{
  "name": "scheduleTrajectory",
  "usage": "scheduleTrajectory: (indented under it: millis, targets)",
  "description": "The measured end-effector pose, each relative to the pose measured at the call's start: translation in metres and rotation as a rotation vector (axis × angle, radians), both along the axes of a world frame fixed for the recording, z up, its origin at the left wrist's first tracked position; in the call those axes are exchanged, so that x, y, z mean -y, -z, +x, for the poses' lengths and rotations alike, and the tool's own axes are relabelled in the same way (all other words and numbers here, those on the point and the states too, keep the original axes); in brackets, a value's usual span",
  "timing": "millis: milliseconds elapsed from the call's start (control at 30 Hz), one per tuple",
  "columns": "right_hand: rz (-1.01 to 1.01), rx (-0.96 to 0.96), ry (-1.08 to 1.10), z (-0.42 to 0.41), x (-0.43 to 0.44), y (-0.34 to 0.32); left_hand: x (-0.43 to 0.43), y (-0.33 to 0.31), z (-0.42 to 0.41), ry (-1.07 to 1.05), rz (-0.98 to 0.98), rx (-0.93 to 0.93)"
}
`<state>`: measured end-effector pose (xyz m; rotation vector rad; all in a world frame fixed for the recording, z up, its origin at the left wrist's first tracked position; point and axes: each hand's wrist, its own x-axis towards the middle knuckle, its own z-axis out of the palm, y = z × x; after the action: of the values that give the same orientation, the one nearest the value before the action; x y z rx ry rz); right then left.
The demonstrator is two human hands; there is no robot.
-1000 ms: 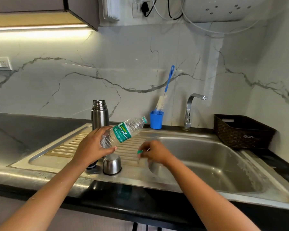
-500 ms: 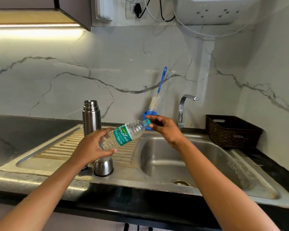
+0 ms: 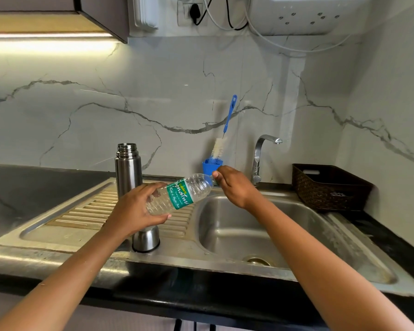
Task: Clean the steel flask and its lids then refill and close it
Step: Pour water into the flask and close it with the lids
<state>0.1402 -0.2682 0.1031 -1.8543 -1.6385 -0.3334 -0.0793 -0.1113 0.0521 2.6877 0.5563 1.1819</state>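
Observation:
The steel flask [image 3: 128,170] stands upright and uncapped on the ribbed drainboard [image 3: 81,212]. Its steel cup lid [image 3: 145,238] sits upside down near the front edge, just below my left hand [image 3: 134,211]. That hand grips the lower half of a clear plastic water bottle [image 3: 181,194] with a green label, held tilted with its neck up to the right. My right hand [image 3: 232,185] pinches the bottle's neck end, and its fingers hide the cap.
A steel sink basin [image 3: 261,230] lies to the right, with a tap [image 3: 261,158] behind it. A blue cup [image 3: 209,167] holds a bottle brush [image 3: 225,130] at the wall. A dark woven basket [image 3: 330,187] stands at the right.
My right hand rose from the drainboard to the bottle's neck and closed over the cap. My left hand kept the bottle tilted over the cup lid.

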Motion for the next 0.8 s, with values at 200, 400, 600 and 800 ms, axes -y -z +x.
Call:
scheduleTrajectory:
  millis: [200,400,600,800]
  targets:
    - [-0.047,-0.062,0.261,-0.009,-0.007,-0.010,0.021,0.012,0.010,-0.082,0.063,0.058]
    - [0.056,-0.878,-0.069,-0.033,-0.009,-0.015,0.035,0.012,0.024,-0.059,-0.259,0.240]
    - [-0.001,-1.102,-0.282,-0.049,-0.044,0.021,0.041,0.010,0.028,-0.034,-0.341,0.044]
    - [0.080,-1.174,-0.125,-0.025,-0.101,0.025,-0.016,-0.005,-0.025,-0.355,-0.032,0.393]
